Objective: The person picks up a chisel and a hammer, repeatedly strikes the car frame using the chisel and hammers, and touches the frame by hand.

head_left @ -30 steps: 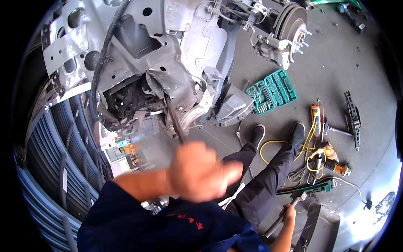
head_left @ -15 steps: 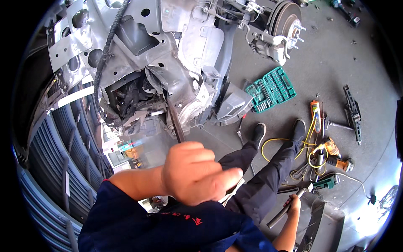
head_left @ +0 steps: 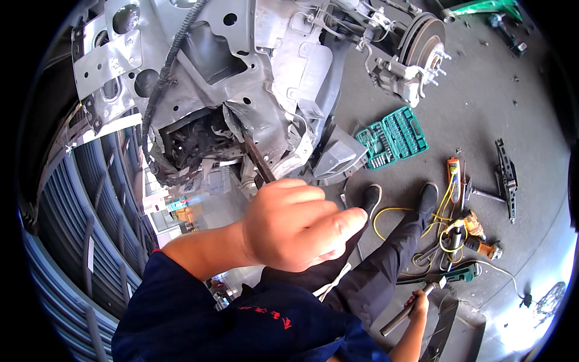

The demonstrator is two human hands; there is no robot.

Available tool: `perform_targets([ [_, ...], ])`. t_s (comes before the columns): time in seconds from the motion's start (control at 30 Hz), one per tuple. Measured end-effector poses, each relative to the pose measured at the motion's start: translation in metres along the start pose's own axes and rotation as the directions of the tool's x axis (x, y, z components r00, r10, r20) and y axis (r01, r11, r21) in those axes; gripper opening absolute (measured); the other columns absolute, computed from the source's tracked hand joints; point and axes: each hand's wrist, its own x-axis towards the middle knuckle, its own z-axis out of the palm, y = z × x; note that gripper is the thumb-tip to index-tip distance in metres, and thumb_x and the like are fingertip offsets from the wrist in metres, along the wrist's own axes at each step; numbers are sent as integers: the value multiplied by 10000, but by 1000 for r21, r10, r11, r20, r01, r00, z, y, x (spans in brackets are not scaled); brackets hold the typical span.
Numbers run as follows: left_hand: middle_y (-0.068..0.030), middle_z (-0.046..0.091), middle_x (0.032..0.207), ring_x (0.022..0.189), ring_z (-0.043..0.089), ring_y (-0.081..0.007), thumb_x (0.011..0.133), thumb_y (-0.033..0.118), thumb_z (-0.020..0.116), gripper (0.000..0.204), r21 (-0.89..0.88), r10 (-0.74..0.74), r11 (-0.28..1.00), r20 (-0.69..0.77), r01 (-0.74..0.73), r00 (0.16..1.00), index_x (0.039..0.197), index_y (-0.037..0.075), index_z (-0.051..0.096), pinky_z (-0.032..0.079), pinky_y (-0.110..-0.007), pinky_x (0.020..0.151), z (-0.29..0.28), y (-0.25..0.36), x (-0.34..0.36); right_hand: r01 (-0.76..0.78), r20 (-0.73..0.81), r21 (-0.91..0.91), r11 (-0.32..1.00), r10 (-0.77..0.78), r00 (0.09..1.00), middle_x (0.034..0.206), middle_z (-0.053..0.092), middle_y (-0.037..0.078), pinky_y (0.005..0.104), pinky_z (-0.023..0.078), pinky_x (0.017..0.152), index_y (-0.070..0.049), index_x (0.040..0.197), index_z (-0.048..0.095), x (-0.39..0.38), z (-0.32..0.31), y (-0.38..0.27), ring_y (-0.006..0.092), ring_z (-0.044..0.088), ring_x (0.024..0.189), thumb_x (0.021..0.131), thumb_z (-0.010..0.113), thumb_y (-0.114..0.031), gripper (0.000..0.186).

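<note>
My left hand (head_left: 298, 224) is closed in a fist around the near end of a dark flat metal bar (head_left: 258, 159). The bar slants up and left, its far end against the bent metal edge beside a ragged opening (head_left: 199, 139) in a bare car body (head_left: 205, 78). Whether the tip has gone under that edge, I cannot make out. Low on the right, my right hand (head_left: 417, 303) grips the shaft of a hammer (head_left: 395, 323), with the hammer head (head_left: 439, 281) pointing up and right. The hammer is well apart from the bar.
A green socket set case (head_left: 395, 139) lies opened on the floor, near the brake disc (head_left: 425, 45). Yellow power tools (head_left: 473, 223), a yellow cable (head_left: 386, 220) and a metal bracket (head_left: 506, 181) lie to the right. Ribbed dark panels (head_left: 66, 223) stand at left.
The view has shifted, so the car body sits slightly lower and farther right. My left hand has moved up and right in the picture with the bar. The hammer stays low at my right.
</note>
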Motion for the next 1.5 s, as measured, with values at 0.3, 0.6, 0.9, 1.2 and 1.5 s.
perform_targets([
  [0.3,22,494,588,461,470,-167,612,101,764,536,-5,-36,999,-98,35,995,1142,39,717,327,-321,441,3,7,8,2,2,-35,999,-2,1000,619,479,43,395,475,470,-104,807,519,-8,14,-9,208,493,491,836,626,-181,135],
  [0.6,15,526,619,473,496,-182,657,82,770,476,-38,-49,998,-181,43,982,1128,51,708,377,-338,449,-1,-12,8,35,15,-29,999,-34,999,605,470,43,394,474,464,-98,787,518,-14,24,-21,215,486,480,831,629,-169,138],
  [0.9,23,574,691,606,614,-192,741,171,785,304,-25,-54,998,-142,51,988,1011,130,650,482,-352,528,8,-21,7,138,-22,-104,985,-141,990,627,496,68,415,491,469,-70,805,541,-42,21,-34,225,525,497,834,630,-188,151],
  [1.2,-36,662,663,628,710,-266,784,219,719,189,92,-32,995,75,25,997,901,133,598,534,-425,525,18,-40,-30,490,183,64,870,-493,851,634,486,28,360,451,473,-91,903,560,-206,49,-70,173,499,512,857,627,-220,153],
  [1.5,-108,704,690,680,740,-328,848,272,709,189,138,-163,978,46,155,986,942,122,646,565,-485,584,29,-33,-31,800,325,425,424,-896,303,723,453,15,299,440,511,-81,1209,481,-372,158,4,129,475,572,1024,634,-254,296],
])
